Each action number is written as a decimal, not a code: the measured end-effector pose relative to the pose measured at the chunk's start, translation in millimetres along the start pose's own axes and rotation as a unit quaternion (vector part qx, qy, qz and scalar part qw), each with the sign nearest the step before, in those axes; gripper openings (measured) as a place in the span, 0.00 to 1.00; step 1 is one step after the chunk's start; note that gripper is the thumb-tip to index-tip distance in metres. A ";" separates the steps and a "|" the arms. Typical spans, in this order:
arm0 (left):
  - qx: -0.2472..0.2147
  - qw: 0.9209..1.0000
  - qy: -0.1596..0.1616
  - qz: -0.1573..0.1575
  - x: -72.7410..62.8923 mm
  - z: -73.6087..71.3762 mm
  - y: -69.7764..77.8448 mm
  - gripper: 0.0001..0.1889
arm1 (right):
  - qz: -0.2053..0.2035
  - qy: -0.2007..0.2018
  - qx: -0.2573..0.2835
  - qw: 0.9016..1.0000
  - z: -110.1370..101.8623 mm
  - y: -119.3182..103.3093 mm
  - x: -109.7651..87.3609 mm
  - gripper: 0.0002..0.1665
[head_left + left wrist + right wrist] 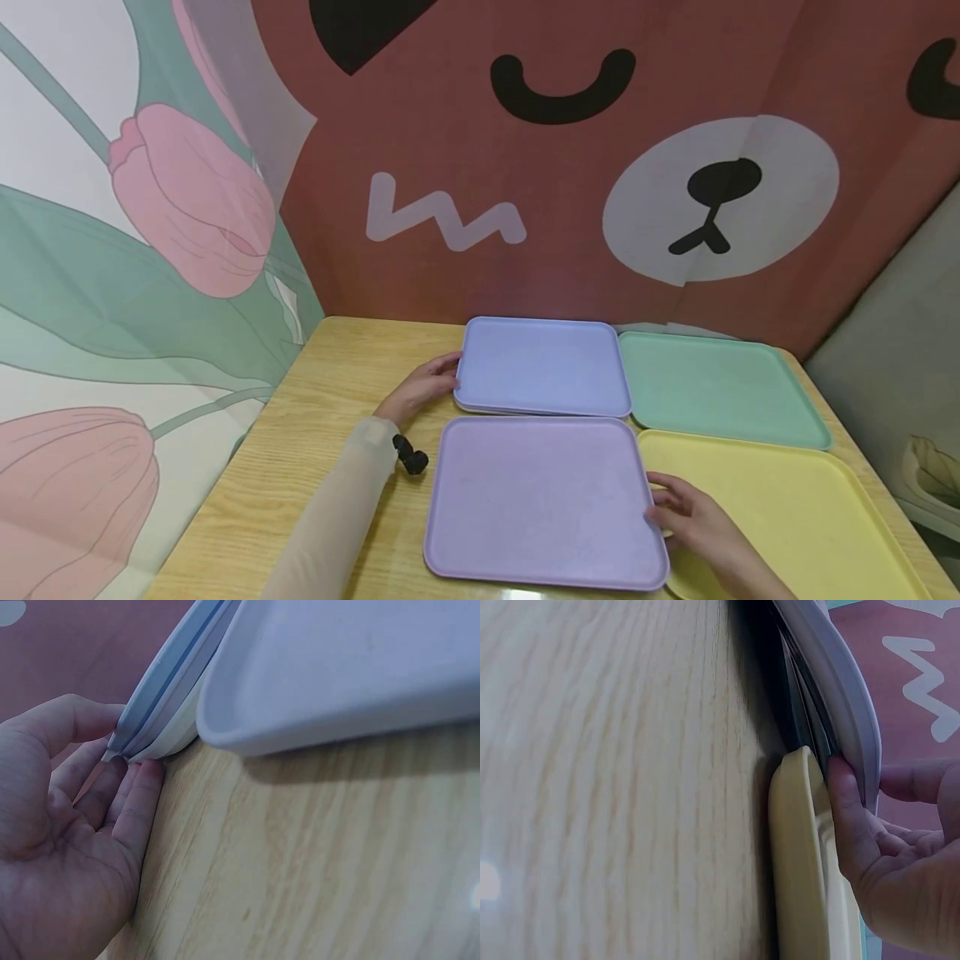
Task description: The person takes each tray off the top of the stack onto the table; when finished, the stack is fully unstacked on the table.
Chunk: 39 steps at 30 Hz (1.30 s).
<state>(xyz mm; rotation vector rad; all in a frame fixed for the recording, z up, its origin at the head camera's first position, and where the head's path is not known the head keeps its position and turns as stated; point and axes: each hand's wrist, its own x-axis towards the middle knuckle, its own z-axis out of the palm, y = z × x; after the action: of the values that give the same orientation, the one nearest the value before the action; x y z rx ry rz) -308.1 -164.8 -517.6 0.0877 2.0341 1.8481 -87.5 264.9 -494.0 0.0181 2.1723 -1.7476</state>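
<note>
Four rectangular trays lie close together. My left hand grips the left edge of the blue tray at the back. In the left wrist view, its thumb is at the blue rim and its fingertips are under the edge, where more tray rims are layered below. At the front, my right hand pinches the right edge of the purple tray. The right wrist view has the purple rim between thumb and fingers, raised above the yellow tray's edge. Both top trays hold nothing.
A green tray lies at the back right, with a yellow tray in front of it. All rest on a wooden table. A patterned cloth hangs behind the table, and another at its left.
</note>
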 end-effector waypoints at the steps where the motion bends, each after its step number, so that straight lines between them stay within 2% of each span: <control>1: -0.001 1.000 0.000 0.000 -0.2 0.0 -0.2 0.33 | 0.000 0.003 -0.003 1.000 0.9 -0.4 0.5 0.39; 8: -0.003 1.000 -0.007 0.007 -1.9 -0.2 -0.5 0.34 | 0.020 0.031 -0.022 0.999 5.9 -3.7 3.2 0.39; 19: 0.015 1.000 -0.004 0.002 -2.2 -0.8 0.6 0.33 | 0.026 0.069 -0.081 0.994 10.4 -12.0 3.0 0.35; 29: 0.015 1.000 -0.006 0.004 -3.3 -1.3 2.2 0.33 | 0.021 0.029 -0.077 0.996 5.6 -14.1 1.8 0.29; 34: 0.010 1.000 -0.011 0.014 -0.9 -2.1 -0.2 0.33 | 0.025 0.031 -0.078 0.996 3.0 -18.3 2.3 0.25; 39: 0.014 1.000 -0.009 0.011 -2.4 -1.3 0.4 0.33 | 0.011 0.028 -0.080 0.996 1.5 -23.0 5.1 0.24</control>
<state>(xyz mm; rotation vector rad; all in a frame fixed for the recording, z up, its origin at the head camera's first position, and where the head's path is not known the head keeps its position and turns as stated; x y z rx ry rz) -306.4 -166.8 -516.5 0.1352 2.0547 1.8258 -97.1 256.9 -473.9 0.0528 2.3374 -1.5743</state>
